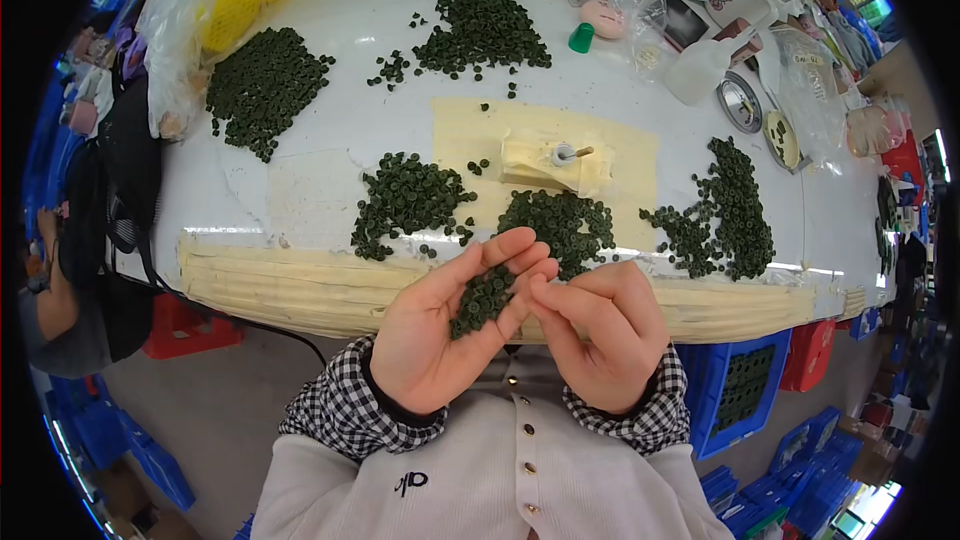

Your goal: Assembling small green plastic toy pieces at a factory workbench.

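Observation:
My left hand [420, 325] is cupped palm up in front of the table edge. A heap of small dark green round parts [482, 302], maybe rubber caps or grommets, lies in its palm. Close against its fingertips, my right hand [608, 335] is closed in a pinch of thumb and forefinger. Whatever sits in that pinch, if anything, is hidden. Just beyond the hands, a pile of the same parts [565, 230] lies in front of a block wrapped in yellow tape [530, 162], which has a short metal pin [576, 153] on it. Another pile [410, 202] lies to its left.
More piles lie at the far left [265, 90], far middle [485, 32] and right [738, 210]. The white table [350, 70] has a taped, padded front edge [280, 285]. Bags, a white bottle [695, 70] and a round dial [740, 100] crowd its far right. A blue crate [765, 405] stands below.

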### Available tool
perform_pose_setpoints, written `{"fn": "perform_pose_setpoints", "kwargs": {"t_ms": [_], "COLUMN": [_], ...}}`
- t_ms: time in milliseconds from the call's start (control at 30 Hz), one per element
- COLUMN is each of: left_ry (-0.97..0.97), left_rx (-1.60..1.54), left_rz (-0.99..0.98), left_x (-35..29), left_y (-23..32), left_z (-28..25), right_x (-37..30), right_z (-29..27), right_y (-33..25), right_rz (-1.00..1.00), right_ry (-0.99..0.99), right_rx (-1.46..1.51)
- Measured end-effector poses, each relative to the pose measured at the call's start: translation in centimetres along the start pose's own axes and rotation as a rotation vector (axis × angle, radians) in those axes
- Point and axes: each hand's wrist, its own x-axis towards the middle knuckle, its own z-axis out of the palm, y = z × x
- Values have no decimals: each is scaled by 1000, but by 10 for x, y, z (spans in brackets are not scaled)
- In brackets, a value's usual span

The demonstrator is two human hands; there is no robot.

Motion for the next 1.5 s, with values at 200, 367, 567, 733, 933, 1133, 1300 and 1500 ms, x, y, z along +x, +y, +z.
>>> {"fn": "perform_pose_setpoints", "kwargs": {"t_ms": [200,367,567,733,933,1133,1300,1500], "left_ry": [-6,67,-241,-233,-90,-92,-74,-100], "left_rx": [137,307,306,273,305,303,326,384], "left_rz": [-20,-63,-206,-162,64,79,81,80], "left_x": [-1,-1,1,0,-4,-3,-3,-1], "left_y": [4,1,0,0,15,12,12,9], "left_z": [7,8,-9,-11,-15,-15,-16,-16], "right_x": [3,0,2,4,5,1,3,7], "right_z": [3,3,-9,-13,-29,-15,-13,-20], "right_y": [6,9,8,6,24,26,28,17], "right_rz": [-43,-59,26,141,89,-3,6,126], "right_ry": [21,16,-25,10,-189,-233,-215,-111], "right_rx": [12,47,173,278,-128,-294,-301,6]}}
